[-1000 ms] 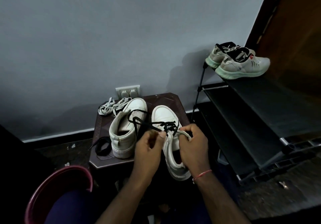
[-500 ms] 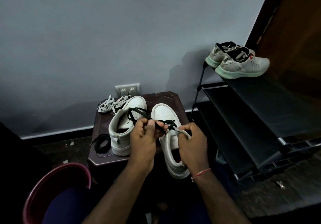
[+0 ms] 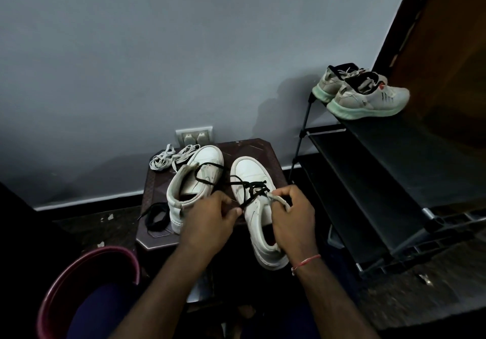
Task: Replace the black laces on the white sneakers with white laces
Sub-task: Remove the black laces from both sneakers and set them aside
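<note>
The black lace point(image 3: 253, 188) now crosses only the toe-side eyelets of the nearer white sneaker point(image 3: 249, 170), which lies on the counter point(image 3: 263, 149) with its heel over the front edge. The lace's slack loops across the other sneaker point(image 3: 207, 157), already bare. The left hand point(image 3: 210, 220), raised half a second ago, has dropped back toward the person pinching a strand while the right hand point(image 3: 292, 215) stays clamped on the tongue or collar, so another crossing seems freed and a few remain; a removed black lace point(image 3: 156, 216) lies at the counter's left edge, and the white laces point(image 3: 171, 157) wait untouched at the back.
</note>
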`<action>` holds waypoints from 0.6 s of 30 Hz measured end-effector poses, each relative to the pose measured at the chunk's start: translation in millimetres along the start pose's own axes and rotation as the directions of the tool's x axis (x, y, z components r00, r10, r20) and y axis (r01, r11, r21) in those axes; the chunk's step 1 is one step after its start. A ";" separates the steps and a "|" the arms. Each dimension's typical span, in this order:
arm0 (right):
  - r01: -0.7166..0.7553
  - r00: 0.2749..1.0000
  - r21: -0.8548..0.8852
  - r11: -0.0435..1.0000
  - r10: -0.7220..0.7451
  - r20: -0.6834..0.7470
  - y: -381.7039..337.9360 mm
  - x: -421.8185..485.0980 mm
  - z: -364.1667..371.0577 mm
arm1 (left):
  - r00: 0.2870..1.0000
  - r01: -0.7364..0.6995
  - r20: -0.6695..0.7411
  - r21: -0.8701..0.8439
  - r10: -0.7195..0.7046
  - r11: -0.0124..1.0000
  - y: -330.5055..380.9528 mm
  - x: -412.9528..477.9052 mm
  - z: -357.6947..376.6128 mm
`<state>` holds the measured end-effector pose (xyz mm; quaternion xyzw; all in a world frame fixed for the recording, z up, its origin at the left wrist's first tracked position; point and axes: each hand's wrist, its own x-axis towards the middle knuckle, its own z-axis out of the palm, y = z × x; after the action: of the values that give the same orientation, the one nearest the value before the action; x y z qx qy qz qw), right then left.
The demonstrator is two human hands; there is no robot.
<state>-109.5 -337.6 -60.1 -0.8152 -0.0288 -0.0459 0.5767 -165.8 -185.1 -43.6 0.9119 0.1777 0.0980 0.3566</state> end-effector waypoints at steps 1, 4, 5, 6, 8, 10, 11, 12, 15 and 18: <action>0.010 1.000 0.008 1.000 -0.010 0.011 0.3 -1.2 -0.8 | 0.993 -0.063 -0.104 -0.009 0.062 0.998 1.4 -5.0 2.3; 0.061 0.997 -0.020 0.998 -0.060 0.058 1.1 -5.2 -3.3 | 0.924 -0.326 -0.243 -0.092 0.296 0.941 11.4 -9.3 3.5; 0.085 0.994 -0.054 0.995 -0.081 0.076 1.3 -7.1 -4.1 | 0.909 -0.378 -0.216 -0.074 0.355 0.923 13.2 -7.9 3.4; 0.114 0.990 -0.086 0.990 -0.106 0.089 0.8 -9.0 -4.3 | 0.899 -0.414 -0.179 -0.052 0.400 0.909 13.8 -5.6 3.6; 0.154 0.984 -0.111 0.982 -0.142 0.106 0.9 -13.6 -3.7 | 0.898 -0.424 -0.112 0.030 0.425 0.905 11.8 -2.4 6.7; 0.179 0.979 -0.131 0.975 -0.164 0.123 1.6 -18.5 -1.4 | 0.917 -0.384 -0.068 0.122 0.393 0.915 6.9 -1.9 10.0; 0.202 0.975 -0.168 0.965 -0.182 0.128 2.3 -20.5 -0.6 | 0.925 -0.362 -0.061 0.146 0.374 0.920 4.0 -2.3 11.0; 0.224 0.971 -0.212 0.951 -0.199 0.133 3.6 -22.3 -0.1 | 0.931 -0.347 -0.067 0.151 0.359 0.926 1.6 -3.6 11.7; 0.242 0.967 -0.296 0.924 -0.204 0.155 1.1 -24.2 -0.5 | 0.940 -0.315 -0.102 0.101 0.324 0.944 2.2 -12.3 13.1; 0.237 0.964 -0.360 0.902 -0.172 0.203 -0.7 -23.6 -1.4 | 0.960 -0.272 -0.057 0.033 0.273 0.962 9.1 -24.3 17.8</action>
<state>-133.0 -338.5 -61.4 -0.9050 -0.1529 -0.0427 0.3947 -180.3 -211.9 -51.6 0.9287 0.0626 0.1715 0.3226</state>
